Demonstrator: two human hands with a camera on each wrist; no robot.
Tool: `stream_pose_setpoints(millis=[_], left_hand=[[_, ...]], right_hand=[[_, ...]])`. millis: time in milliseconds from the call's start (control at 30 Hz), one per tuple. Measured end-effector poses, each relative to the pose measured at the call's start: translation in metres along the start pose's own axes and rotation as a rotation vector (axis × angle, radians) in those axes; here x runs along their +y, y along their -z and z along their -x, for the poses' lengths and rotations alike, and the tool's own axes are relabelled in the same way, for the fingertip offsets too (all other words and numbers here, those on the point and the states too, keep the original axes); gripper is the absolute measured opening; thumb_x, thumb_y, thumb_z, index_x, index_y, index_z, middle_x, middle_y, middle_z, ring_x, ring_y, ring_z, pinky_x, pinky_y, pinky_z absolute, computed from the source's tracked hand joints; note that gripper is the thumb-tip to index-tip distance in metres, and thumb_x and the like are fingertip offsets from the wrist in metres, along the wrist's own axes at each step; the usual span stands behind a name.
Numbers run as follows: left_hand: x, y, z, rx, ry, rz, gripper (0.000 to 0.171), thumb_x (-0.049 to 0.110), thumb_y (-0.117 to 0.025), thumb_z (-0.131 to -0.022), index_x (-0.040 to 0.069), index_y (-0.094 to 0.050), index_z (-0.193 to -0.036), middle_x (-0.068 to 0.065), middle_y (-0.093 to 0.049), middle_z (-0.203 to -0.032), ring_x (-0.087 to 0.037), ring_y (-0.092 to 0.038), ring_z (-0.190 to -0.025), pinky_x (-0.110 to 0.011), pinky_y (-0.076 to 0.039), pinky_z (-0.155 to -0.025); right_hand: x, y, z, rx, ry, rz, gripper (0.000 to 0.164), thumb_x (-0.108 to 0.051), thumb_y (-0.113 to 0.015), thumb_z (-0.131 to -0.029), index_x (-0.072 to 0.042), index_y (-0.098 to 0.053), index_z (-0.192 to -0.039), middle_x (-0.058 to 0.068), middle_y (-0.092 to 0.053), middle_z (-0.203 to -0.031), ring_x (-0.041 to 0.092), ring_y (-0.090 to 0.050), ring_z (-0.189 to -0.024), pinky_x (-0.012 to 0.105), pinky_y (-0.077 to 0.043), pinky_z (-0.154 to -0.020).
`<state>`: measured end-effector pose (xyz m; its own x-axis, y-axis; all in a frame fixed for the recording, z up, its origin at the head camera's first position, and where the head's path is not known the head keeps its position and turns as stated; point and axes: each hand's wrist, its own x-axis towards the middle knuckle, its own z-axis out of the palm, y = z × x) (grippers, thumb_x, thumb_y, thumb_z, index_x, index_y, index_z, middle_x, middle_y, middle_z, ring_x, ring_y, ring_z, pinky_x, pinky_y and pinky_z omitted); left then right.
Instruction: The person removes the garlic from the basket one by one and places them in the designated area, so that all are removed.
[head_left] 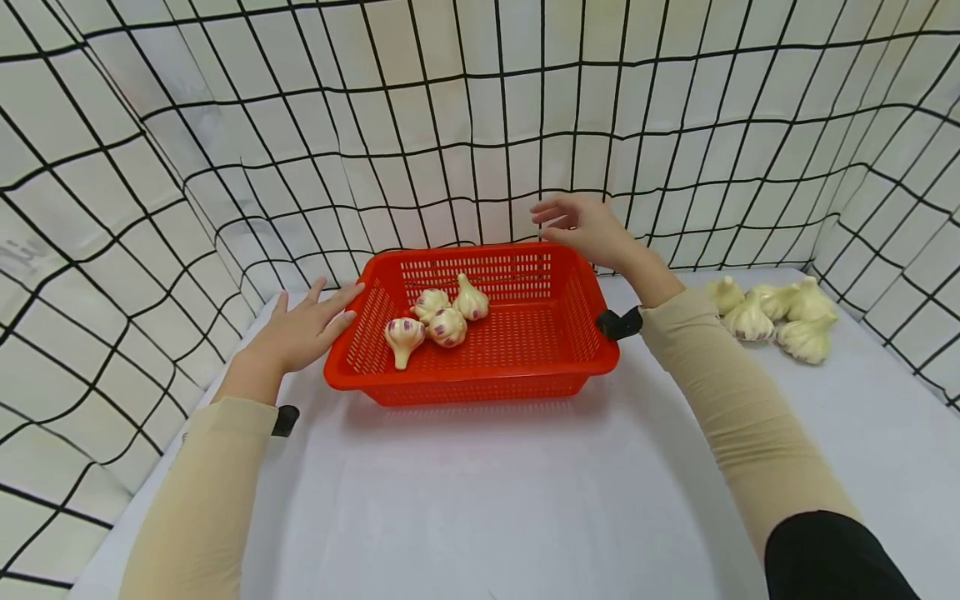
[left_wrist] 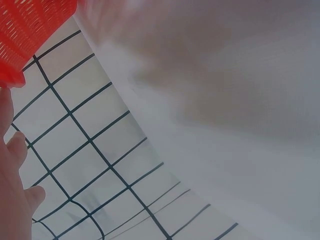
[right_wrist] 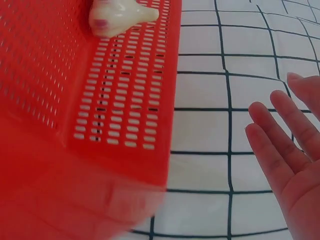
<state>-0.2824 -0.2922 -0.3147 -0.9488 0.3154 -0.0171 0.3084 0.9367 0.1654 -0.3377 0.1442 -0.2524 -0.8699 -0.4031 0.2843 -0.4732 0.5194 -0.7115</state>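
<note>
Presently, our spread left hand [head_left: 302, 331] touches the red basket [head_left: 480, 388] of garlic bulbs [head_left: 447, 327] from the left; our right hand [head_left: 581, 227], relaxed, hovers by its far rim.

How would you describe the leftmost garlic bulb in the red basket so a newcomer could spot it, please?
Find the red basket on the white surface. Inside, to the left, lie four garlic bulbs. The leftmost bulb alone visibly points its stem towards the near rim.

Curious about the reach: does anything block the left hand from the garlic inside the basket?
Sideways, the red plastic basket does: its left wall stands between the left hand and the garlic bulbs. Above, nothing visible does.
</note>
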Motion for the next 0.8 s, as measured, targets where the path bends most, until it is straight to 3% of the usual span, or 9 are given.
stream_pose_setpoints(millis=[433, 800], left_hand=[[0.000, -0.001, 0.001, 0.004, -0.013, -0.003, 0.068, 0.058, -0.024, -0.108, 0.022, -0.018, -0.166, -0.022, -0.027, -0.165, -0.048, -0.001, -0.153, -0.075, 0.010, -0.113], [0.001, 0.000, 0.001, 0.012, -0.014, 0.008, 0.069, 0.060, -0.025, -0.107, 0.023, -0.018, -0.166, -0.021, -0.027, -0.165, -0.047, 0.000, -0.154, -0.073, 0.013, -0.113]], right_hand=[[0.001, -0.048, -0.035, -0.109, -0.030, -0.032, 0.035, -0.007, -0.062, -0.103, -0.003, -0.059, -0.137, 0.020, -0.063, -0.135, 0.033, -0.060, -0.124, 0.044, -0.050, -0.103], [0.003, -0.081, -0.053, -0.264, -0.107, 0.084, 0.042, -0.009, -0.065, -0.101, -0.002, -0.056, -0.141, 0.017, -0.062, -0.136, 0.029, -0.054, -0.129, 0.041, -0.047, -0.107]])
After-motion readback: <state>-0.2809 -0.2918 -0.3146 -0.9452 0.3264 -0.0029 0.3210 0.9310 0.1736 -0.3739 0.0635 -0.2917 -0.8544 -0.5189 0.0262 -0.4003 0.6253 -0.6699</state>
